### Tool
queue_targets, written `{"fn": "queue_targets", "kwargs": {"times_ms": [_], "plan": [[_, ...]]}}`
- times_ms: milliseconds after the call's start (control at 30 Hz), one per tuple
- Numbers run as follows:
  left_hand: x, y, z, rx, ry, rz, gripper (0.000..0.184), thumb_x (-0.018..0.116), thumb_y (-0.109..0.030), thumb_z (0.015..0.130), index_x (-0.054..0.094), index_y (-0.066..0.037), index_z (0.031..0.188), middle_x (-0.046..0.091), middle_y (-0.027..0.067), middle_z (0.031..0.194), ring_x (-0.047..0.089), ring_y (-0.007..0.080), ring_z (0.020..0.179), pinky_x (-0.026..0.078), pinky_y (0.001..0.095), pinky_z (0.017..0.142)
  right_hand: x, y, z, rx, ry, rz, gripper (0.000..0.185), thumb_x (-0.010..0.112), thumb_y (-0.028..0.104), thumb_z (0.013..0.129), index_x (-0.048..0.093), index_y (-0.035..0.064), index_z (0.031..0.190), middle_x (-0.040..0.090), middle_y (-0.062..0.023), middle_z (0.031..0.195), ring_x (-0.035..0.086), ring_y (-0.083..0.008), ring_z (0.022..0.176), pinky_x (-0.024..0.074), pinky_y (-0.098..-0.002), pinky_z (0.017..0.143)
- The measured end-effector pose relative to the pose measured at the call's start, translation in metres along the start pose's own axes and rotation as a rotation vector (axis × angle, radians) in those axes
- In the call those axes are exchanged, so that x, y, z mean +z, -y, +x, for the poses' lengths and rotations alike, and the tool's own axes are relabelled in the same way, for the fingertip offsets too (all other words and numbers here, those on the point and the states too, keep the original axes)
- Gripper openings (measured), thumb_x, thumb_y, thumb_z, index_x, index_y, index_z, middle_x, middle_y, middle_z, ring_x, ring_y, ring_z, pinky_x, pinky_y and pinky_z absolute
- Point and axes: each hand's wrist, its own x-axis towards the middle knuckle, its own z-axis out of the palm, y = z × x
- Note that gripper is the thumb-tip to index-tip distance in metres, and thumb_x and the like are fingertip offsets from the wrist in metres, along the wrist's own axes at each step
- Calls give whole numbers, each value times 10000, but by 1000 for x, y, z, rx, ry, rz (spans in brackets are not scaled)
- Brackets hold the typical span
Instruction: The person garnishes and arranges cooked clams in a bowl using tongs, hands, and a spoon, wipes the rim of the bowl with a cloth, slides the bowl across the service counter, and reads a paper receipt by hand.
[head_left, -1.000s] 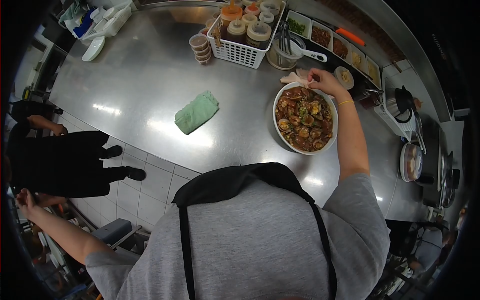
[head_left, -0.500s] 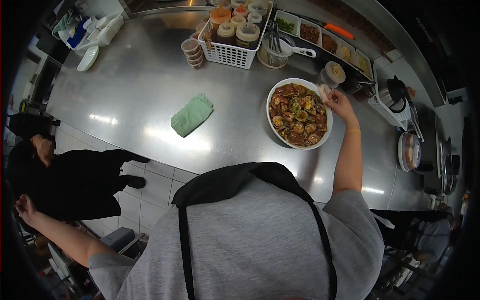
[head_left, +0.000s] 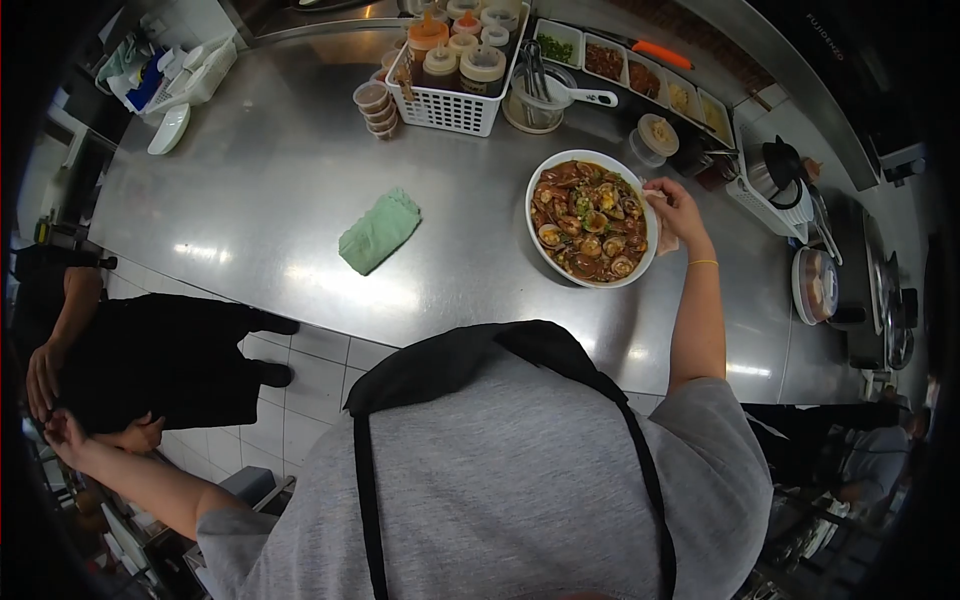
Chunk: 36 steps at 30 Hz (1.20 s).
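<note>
A white bowl of clams in brown sauce, topped with chopped greens, stands on the steel counter. At its right rim my right hand pinches a pale paper tissue, which hangs below the fingers against the bowl's side. Far out to the left, away from the counter, is my left hand. Its fingers are loosely bent and apart, with nothing visible in them. A co-worker's hand is close beside it. On the counter left of the bowl lies a folded green cloth.
Behind the bowl are a white basket of sauce bottles, stacked small cups, a container with utensils and topping trays. A lidded tub is nearby. A co-worker in black stands at the left.
My right hand has shifted slightly along the rim, and more tissue shows below it. My left hand has moved slightly right and down. The co-worker's hands have come near it.
</note>
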Motion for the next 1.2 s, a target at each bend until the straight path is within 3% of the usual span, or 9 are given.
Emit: {"fn": "queue_targets", "kwargs": {"times_ms": [67,133,167,200,300,400,800,900,1200], "plan": [[-11,6,-18,-107,33,2,40,508,-44,769,523,-9,759,507,76,667,484,204,645,398,427,689,1,13,-12,-91,-85,-244,184,584,169,781,585,56,926,544,-67,883,509,-147,846,405,-270,750],[-23,31,-58,-68,18,66,90,601,40,697,530,3,738,507,57,646,489,168,633,431,351,672,2,-7,-23,16,-80,-181,198,585,168,787,573,38,936,545,-67,886,508,-144,839,405,-268,752],[-45,41,-67,-227,-10,7,89,627,23,698,546,7,732,521,58,655,493,164,635,436,343,649,6,-15,-32,-36,-102,-71,227,575,174,808,563,17,972,553,-47,891,504,-131,825,409,-262,742],[-33,85,-122,-27,-33,196,67,628,-38,730,563,-22,730,537,61,676,504,167,640,439,338,620,11,-24,-42,40,-166,67,256,563,191,829,555,8,1008,555,-24,885,497,-120,797,407,-249,734],[-45,166,-195,-168,-109,338,89,592,-166,807,581,-80,787,577,51,735,537,155,648,440,293,573,16,7,-69,204,-151,76,239,551,223,843,570,49,1006,552,20,873,475,-50,737,354,-171,584],[-37,208,-226,-284,-110,280,57,569,-165,832,598,-118,822,616,-10,746,577,76,652,456,260,617,30,26,-82,176,-192,263,199,548,213,840,535,68,975,524,28,895,473,-52,775,359,-172,601],[17,202,-229,-170,-192,424,107,568,-204,838,585,-105,874,584,-27,798,544,57,694,438,221,673,28,-18,-78,222,-214,666,143,504,143,851,502,68,973,513,-24,997,503,-129,897,439,-261,727],[19,201,-226,43,-103,1116,194,589,-219,824,608,-28,859,562,-10,740,488,44,659,388,175,603,30,-22,-79,216,-224,695,144,490,129,857,504,69,987,511,-34,1022,501,-141,933,435,-268,775],[9,184,-201,1,39,1268,179,605,-192,803,614,-15,829,560,-10,707,488,44,633,379,168,576,27,-26,-77,227,-204,708,143,487,131,858,509,69,985,512,-41,1048,491,-144,962,426,-268,810]]}}
